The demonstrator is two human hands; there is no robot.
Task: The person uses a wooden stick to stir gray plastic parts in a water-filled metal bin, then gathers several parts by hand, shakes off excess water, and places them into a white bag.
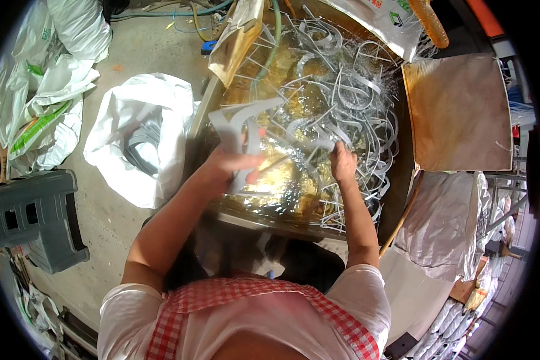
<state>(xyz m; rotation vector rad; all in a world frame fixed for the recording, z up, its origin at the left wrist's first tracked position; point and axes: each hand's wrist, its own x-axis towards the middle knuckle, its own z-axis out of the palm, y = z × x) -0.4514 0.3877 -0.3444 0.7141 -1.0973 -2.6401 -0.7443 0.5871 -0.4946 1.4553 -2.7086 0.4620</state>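
A water-filled tub stands in front of me, its right and far parts heaped with curved grey plastic strips. Over the tub's left side, my left hand is closed around a few of these grey plastic strips, blurred by motion. My right hand, at the near edge of the heap, pinches the end of another curved grey plastic strip. To the left of the tub, an open white sack on the floor has more grey strips inside.
A green hose hangs into the tub beside a worn board. Brown sheet rises at the right rim. At far left are a grey plastic step stool and piled white bags.
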